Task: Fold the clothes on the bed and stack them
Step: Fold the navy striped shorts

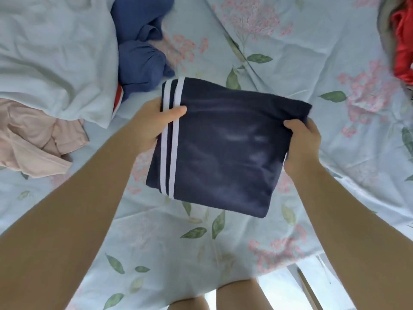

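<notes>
A folded navy garment (225, 148) with two white stripes along its left edge is held flat above the floral bed sheet (312, 63). My left hand (154, 124) grips its left side, thumb lying over the stripes. My right hand (301, 144) pinches its right edge, fingers curled over the cloth. To the left lie unfolded clothes: a blue garment (140, 54), a pale pink garment (35, 139) and a white garment (49, 54). A red garment (402, 45) lies at the far right edge.
A strip of red cloth (118, 97) peeks from under the white garment. The bed's near edge runs along the bottom, with my legs (241, 296) below it. Bare sheet lies under and in front of the held garment.
</notes>
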Available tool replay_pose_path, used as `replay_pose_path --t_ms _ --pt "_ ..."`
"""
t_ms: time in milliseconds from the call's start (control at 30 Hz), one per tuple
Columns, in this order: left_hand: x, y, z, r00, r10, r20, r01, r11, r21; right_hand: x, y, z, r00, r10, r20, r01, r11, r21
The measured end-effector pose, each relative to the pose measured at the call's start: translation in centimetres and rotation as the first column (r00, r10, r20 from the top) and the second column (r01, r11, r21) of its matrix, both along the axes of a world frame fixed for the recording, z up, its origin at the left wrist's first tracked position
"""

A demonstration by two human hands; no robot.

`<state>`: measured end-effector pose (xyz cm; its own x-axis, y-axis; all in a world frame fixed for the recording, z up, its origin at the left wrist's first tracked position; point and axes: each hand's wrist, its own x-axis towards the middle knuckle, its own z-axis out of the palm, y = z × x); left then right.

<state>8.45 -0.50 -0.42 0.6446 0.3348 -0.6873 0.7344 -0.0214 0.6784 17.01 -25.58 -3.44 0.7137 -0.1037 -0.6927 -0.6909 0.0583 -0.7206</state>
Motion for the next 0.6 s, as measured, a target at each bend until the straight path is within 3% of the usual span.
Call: replay_pose_path --t_ms 67,100,200,300,500,600 --pt "-0.1 -0.6 -2.6 0.999 0.006 -0.037 0.003 0.973 0.229 -0.2 0.3 -1.2 0.993 0.114 -0.037 -0.118 0.983 -0.139" --pt "-0.7 -1.2 -3.6 0.993 0.058 -0.105 -0.030 0.967 0.253 -0.9 0.6 -1.7 0.983 0.159 -0.097 -0.173 0.970 -0.170" --pt "-3.6 -2.6 -5.7 0.954 0.168 -0.249 -0.108 0.966 0.237 -4.1 0.5 -3.2 0.936 0.259 -0.236 -0.319 0.909 -0.269" --pt "-5.2 -3.6 -6.2 0.950 0.195 -0.244 -0.166 0.977 0.135 -6.2 0.2 -4.2 0.907 0.273 -0.321 -0.350 0.912 -0.215" --pt "-6.2 -4.3 -6.4 0.981 0.046 -0.191 -0.037 0.998 0.049 -7.4 0.1 -4.3 0.860 0.428 -0.277 -0.472 0.875 -0.113" --pt "-7.5 -5.1 -5.8 0.974 0.072 -0.213 -0.080 0.996 -0.028 -7.9 -0.5 -3.9 0.837 0.470 -0.280 -0.516 0.848 -0.118"
